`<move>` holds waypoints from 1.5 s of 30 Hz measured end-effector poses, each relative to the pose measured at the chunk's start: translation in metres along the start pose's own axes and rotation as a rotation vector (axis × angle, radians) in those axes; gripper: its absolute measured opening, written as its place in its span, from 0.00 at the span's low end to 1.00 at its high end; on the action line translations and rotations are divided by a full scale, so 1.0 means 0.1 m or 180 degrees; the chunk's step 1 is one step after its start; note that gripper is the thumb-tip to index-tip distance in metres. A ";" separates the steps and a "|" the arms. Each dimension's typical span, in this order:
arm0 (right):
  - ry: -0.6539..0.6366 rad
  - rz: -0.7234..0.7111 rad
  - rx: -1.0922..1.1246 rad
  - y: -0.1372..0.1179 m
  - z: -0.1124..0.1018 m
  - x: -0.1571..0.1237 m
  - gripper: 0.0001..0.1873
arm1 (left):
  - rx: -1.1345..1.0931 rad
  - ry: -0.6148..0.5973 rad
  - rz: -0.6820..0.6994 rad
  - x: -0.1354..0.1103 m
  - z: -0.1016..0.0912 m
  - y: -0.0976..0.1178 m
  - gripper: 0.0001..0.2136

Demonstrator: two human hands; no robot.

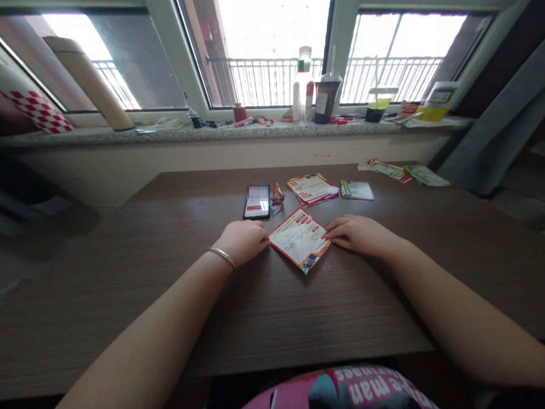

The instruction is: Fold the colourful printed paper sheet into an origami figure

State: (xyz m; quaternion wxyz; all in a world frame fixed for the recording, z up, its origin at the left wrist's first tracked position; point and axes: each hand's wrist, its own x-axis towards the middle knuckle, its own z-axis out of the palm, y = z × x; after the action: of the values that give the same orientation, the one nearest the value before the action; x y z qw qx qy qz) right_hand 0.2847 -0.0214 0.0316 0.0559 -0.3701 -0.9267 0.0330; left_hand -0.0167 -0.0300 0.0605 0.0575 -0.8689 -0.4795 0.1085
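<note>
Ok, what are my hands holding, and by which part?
The printed leaflet, pinned flat on the table: left hand at its left corner, right hand at its right corner.

A home: wooden table [128, 272] by cluttered windowsill [128, 134] (balcony railing [264, 79] outside).

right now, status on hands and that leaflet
Left hand curled at left corner of leaflet; right hand flat on its right corner. Leaflet flat on table, turned like a diamond. Phone just beyond, clear of it.

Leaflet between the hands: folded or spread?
Spread flat: the leaflet lies as a diamond on the table, left hand and right hand at its side corners.
</note>
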 end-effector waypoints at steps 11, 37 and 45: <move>-0.0074 0.0220 -0.0313 -0.06 -0.08 -0.02 0.12 | -0.0129 0.0252 0.0048 0.07 0.13 -0.05 0.17; 0.0130 0.1374 0.0370 0.00 0.15 0.08 0.18 | -0.0768 0.0585 -0.0282 0.16 0.26 -0.03 0.19; 0.0042 0.1506 -0.0076 -0.10 0.14 0.14 0.21 | -0.0781 0.0423 -0.0752 0.21 0.30 0.09 0.25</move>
State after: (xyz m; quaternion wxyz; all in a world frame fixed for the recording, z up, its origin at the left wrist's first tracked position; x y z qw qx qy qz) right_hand 0.2657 -0.0196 0.0197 0.0483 -0.5778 -0.8142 0.0318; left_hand -0.0060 -0.0174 0.0273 -0.0050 -0.8123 -0.5830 -0.0161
